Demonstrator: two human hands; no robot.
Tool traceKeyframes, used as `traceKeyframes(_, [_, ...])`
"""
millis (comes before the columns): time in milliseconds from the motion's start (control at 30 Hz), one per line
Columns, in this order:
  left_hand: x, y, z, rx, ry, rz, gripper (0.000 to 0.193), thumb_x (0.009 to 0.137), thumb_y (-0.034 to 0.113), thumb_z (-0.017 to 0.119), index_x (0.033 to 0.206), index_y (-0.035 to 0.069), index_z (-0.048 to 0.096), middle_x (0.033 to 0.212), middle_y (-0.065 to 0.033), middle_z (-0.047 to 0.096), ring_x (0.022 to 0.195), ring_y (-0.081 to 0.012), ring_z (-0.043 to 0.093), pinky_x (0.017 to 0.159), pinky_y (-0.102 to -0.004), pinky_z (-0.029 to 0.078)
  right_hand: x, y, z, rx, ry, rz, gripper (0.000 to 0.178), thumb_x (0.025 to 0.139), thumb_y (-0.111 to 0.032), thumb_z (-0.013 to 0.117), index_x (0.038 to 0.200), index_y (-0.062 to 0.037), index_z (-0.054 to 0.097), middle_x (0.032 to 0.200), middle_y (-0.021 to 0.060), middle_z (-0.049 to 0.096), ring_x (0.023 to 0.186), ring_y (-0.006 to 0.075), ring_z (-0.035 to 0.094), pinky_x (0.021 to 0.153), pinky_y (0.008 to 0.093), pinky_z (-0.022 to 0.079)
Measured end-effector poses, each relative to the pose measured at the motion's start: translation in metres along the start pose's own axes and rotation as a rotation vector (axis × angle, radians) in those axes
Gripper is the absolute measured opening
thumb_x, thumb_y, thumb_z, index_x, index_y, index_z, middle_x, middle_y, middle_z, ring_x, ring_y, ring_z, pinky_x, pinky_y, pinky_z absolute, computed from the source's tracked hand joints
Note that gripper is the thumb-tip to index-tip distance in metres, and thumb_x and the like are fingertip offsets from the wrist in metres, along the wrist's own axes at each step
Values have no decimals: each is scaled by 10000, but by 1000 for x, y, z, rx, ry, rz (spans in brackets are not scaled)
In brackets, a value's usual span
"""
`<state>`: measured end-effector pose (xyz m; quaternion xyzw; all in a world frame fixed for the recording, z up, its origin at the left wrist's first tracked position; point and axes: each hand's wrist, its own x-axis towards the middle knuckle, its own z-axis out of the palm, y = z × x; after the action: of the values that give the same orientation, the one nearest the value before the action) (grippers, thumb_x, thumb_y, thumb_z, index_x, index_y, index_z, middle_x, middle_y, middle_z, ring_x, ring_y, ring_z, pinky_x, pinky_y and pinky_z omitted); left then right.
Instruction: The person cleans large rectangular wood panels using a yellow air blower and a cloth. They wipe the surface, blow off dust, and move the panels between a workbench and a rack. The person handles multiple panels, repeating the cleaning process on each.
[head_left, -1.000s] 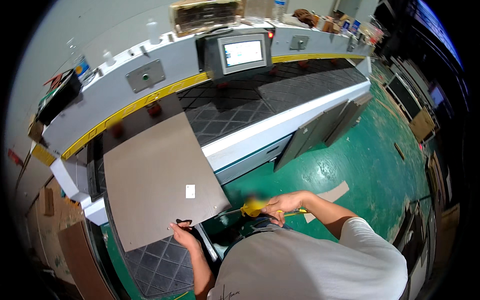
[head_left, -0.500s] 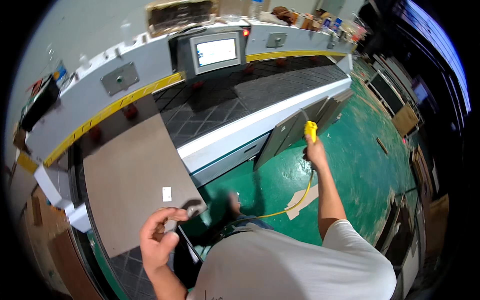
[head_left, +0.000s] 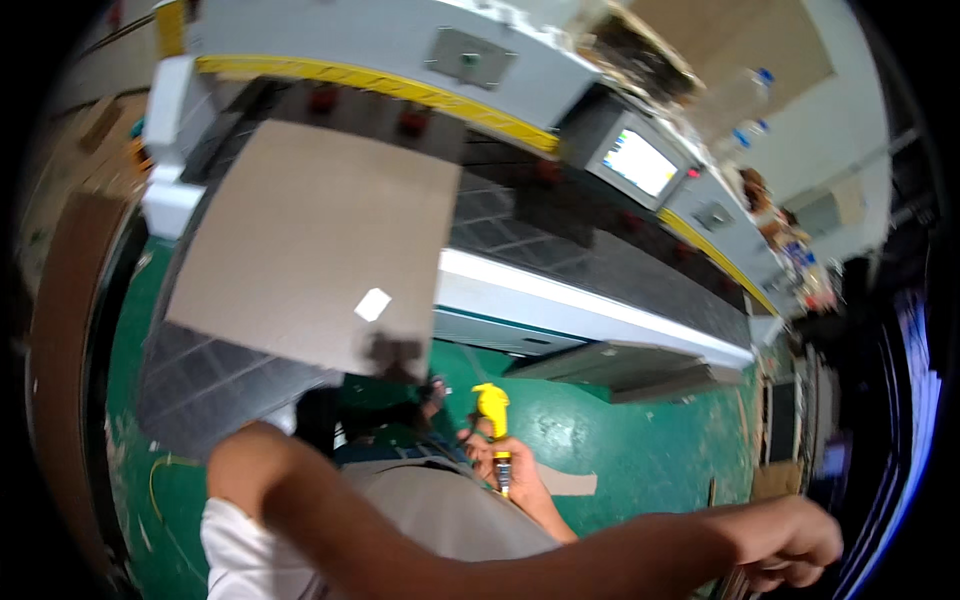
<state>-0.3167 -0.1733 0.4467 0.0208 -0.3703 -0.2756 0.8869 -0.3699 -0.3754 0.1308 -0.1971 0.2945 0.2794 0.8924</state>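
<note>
My right hand (head_left: 515, 465) is wrapped round the handle of a yellow air blow gun (head_left: 492, 405), held low in front of my body. My left arm reaches across my body, and my left hand (head_left: 785, 540) is at the lower right with its fingers curled. The inside of that hand is hidden and slightly blurred. A flat brown board (head_left: 310, 235) lies on the machine's dark bed (head_left: 215, 385) at the left. On the board, near its front edge, sits a small white label (head_left: 373, 304), with a shadow beside it.
The long grey machine has a yellow strip (head_left: 375, 92), a lit screen (head_left: 640, 162) and a white front rail (head_left: 570, 295). Grey panels (head_left: 620, 368) lean against its front. Bottles (head_left: 740, 100) and odds and ends stand on top. A cardboard scrap (head_left: 567, 482) lies on the green floor.
My view has turned left. The blow gun has come from outstretched at the right to close in front of my body. My left arm has swung across to the right.
</note>
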Motion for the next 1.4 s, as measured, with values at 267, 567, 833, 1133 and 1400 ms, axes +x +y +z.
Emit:
traceKeyframes(267, [16,5,-14,440,185,46,306,1074,316,502,1172,27,482,933,-65,502,814,-158,492,740,-344,430,-10,23,53,-63,40,-67,513,986,-529,534,1350,-179,621,1235,132,657,1302,395,502,1078,524,411])
traceKeyframes(567, [-217,85,-343,1759,1340,-122,312,963,246,626,1150,7,695,1039,-196,746,968,-292,731,858,-373,556,-17,-19,-15,-623,-171,-52,529,1074,-543,394,1215,-77,600,1001,125,644,897,223,590,771,316,456])
traceKeyframes(833, [-298,101,-370,2546,1210,-242,509,921,291,680,1349,32,585,1358,-166,620,1331,-361,508,1179,-495,288,-24,-31,-8,-1044,-188,84,419,1099,-408,428,1197,-41,604,943,4,646,793,98,522,725,253,429])
traceKeyframes(1133, [-293,93,-367,2485,1273,-279,508,943,299,651,1362,21,579,1385,-167,615,1403,-349,465,1218,-521,237,-32,-31,11,-1171,-91,17,406,1119,-396,392,1097,-38,582,880,30,600,771,124,543,706,283,453])
traceKeyframes(1400, [-284,92,-369,2621,1212,-663,537,984,358,558,1424,51,553,1600,-214,374,1530,-366,255,1228,-586,155,-12,-19,0,-768,78,-466,477,1094,-479,394,1310,-58,460,855,96,599,868,260,664,701,365,553])
